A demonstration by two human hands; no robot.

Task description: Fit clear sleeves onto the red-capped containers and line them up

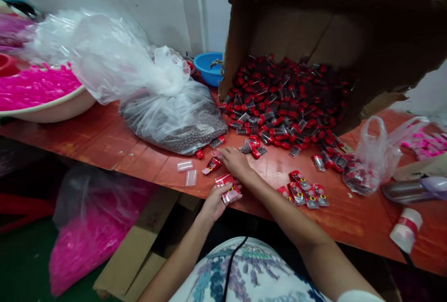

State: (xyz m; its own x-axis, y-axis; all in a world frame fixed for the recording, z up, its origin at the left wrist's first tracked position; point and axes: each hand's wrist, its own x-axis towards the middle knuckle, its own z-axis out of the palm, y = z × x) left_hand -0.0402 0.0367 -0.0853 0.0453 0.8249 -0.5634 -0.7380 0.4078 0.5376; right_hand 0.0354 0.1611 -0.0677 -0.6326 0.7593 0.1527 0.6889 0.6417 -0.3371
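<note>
My left hand [215, 203], near the table's front edge, is closed around red printed packets [226, 187] with black and yellow marks. My right hand [236, 162] reaches just beyond it, fingertips drawn together beside a small translucent red piece [214, 153]; whether they grip it is hard to see. Another red printed packet [211, 166] lies left of the hands. Two clear plastic pieces [190, 177] rest farther left. Right of my right forearm, several red printed packets [308, 194] lie in a group.
A tipped cardboard box [335, 32] spills small red-capped clear containers [279, 106] onto the table. Left of it sits a plastic bag of dark beads [174, 120]. Also around are a blue bowl [209, 67], a basin rim [52, 112] around pink pieces, and a tape roll [406, 230].
</note>
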